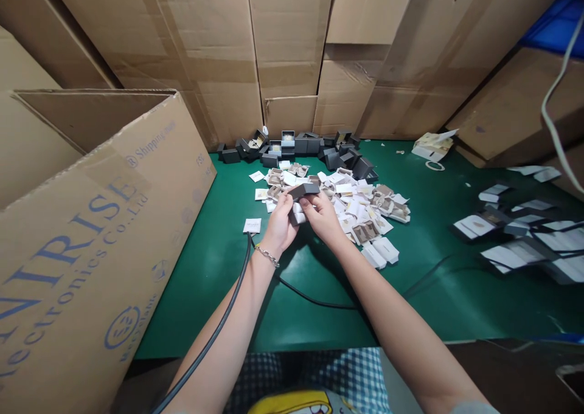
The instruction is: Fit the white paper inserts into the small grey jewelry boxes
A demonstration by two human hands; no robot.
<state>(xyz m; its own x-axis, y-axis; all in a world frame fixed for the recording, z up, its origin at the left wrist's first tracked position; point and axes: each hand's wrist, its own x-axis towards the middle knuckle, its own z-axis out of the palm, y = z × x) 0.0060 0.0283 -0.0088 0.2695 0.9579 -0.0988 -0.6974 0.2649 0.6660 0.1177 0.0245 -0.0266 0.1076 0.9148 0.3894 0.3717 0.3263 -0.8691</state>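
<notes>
A small black box [305, 190] is held up between both hands over the middle of the green table. My left hand [279, 224] grips its left side, fingers curled round it. Closed on the right side is my right hand [323, 215], thumb near the front. Below the black box, between the hands, a whitish piece [297, 214] shows; whether it is part of the box I cannot tell. Right behind the hands lies a heap of white and brown small inserts and cards [351, 201]. A white square packet [252, 225] lies left of my left hand.
Several black boxes [308, 145] line the table's back, some open. A large cardboard carton [104, 231] stands at left. Black-and-white flat pieces [520, 244] lie at right. A black cable [228, 317] crosses my left forearm. Stacked cartons [205, 49] wall off the back.
</notes>
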